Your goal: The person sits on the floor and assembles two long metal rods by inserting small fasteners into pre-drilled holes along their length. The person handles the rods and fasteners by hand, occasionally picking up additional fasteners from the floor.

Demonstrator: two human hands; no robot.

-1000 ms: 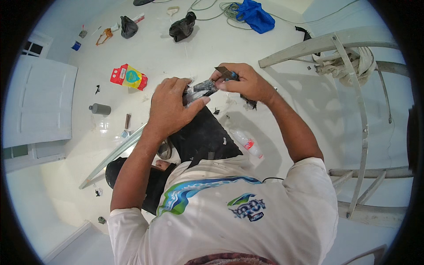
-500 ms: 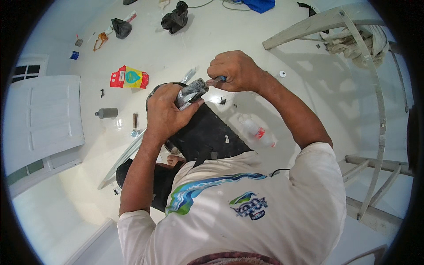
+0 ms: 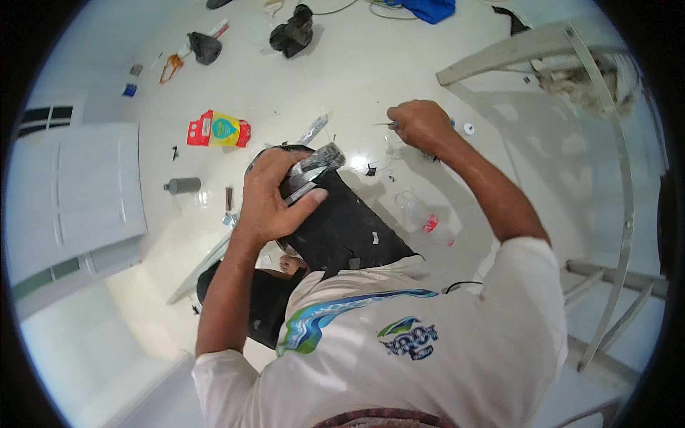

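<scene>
My left hand [image 3: 271,203] is wrapped round a dark grey cylindrical piece with a silvery, plastic-like covering [image 3: 325,160], held above my black-trousered thigh [image 3: 342,221]. I cannot make out what kind of thing the piece is. Off to the right and a little farther away, my right hand [image 3: 426,130] is closed on a small tool with a thin pointed tip and a bluish handle [image 3: 392,125]. The tip points left toward the piece, with a gap between them. My fingers cover most of the tool's handle.
On the pale floor lie a red and yellow pouch [image 3: 219,130], a grey bottle [image 3: 183,185], a clear plastic bottle [image 3: 422,217] and black bags [image 3: 292,32]. A ladder [image 3: 619,178] stands at the right, with cloth [image 3: 589,84] by it. A white panelled door [image 3: 78,200] is at the left.
My right hand has drawn the tool away from the end of the cylindrical piece, to the right. My left hand still grips the piece, its thumb now more spread from it.
</scene>
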